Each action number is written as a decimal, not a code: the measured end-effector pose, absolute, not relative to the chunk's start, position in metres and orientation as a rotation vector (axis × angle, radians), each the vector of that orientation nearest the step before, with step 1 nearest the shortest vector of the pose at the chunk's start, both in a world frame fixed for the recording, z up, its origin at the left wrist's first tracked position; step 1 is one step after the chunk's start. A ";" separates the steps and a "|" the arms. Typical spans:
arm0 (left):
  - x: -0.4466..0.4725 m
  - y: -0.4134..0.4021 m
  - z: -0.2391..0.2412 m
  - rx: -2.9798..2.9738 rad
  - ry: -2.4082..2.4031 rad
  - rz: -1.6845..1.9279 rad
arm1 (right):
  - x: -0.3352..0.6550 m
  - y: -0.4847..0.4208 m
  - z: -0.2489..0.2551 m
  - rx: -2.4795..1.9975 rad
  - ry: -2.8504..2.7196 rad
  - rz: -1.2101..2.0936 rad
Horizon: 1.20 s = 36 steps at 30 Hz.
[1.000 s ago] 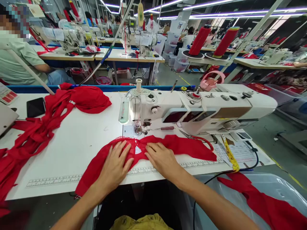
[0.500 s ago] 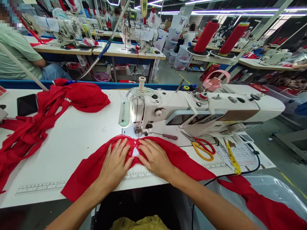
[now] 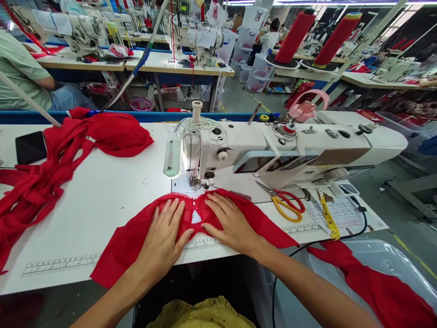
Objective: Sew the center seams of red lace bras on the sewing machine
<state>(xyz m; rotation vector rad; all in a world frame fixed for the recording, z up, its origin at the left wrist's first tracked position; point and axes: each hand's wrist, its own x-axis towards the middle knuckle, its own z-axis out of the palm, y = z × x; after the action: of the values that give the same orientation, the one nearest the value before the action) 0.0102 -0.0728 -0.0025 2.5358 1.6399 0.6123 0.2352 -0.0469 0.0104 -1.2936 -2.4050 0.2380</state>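
Note:
A red garment piece with lace edging (image 3: 119, 248), which looks like a bra front, lies spread on the white table. Its middle has a small gap where white shows through. My left hand (image 3: 164, 232) rests flat on the left half, fingers stretched out. On the right half lies my right hand (image 3: 228, 221), palm down with fingers spread. Just beyond the lace stands the sewing machine (image 3: 246, 141); its presser foot (image 3: 194, 181) is behind the garment's top edge and apart from it. The cloth partly covers a screwdriver (image 3: 241, 196).
Scissors (image 3: 287, 205), a yellow tape measure (image 3: 328, 214) and a paper sheet (image 3: 346, 218) lie at right. A clear bin (image 3: 385, 248) holds red cloth. Bunched red fabric (image 3: 64, 159) and a black phone (image 3: 30, 147) are at left. A person (image 3: 20, 77) sits beyond.
My hands have moved slightly apart, the right one shifting right. The garment's right part has shifted, now covering most of the screwdriver. The view has tilted a little downward.

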 end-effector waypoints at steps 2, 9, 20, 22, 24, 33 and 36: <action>0.015 -0.069 0.004 2.481 1.578 0.761 | 0.231 -0.045 0.014 -1.190 -2.356 0.261; 0.015 -0.058 -0.003 2.562 1.542 0.521 | 0.223 -0.034 0.008 -1.141 -2.415 0.372; -0.002 -0.050 0.000 2.626 1.512 0.327 | 0.236 -0.024 0.007 -1.165 -2.497 0.505; -0.002 -0.050 -0.002 2.646 1.505 0.317 | 0.236 -0.024 0.006 -1.162 -2.500 0.495; -0.003 -0.051 -0.002 2.660 1.503 0.313 | 0.237 -0.024 0.006 -1.157 -2.503 0.475; -0.002 -0.050 -0.001 2.648 1.504 0.345 | 0.238 -0.025 0.009 -1.087 -2.574 0.385; -0.002 -0.050 -0.002 2.646 1.502 0.352 | 0.239 -0.026 0.009 -1.068 -2.579 0.362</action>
<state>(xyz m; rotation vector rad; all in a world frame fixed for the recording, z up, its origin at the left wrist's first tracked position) -0.0021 -0.0503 -0.0019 2.6455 1.5023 0.3515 0.2393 -0.0259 0.0090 -1.0684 -2.5790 0.3624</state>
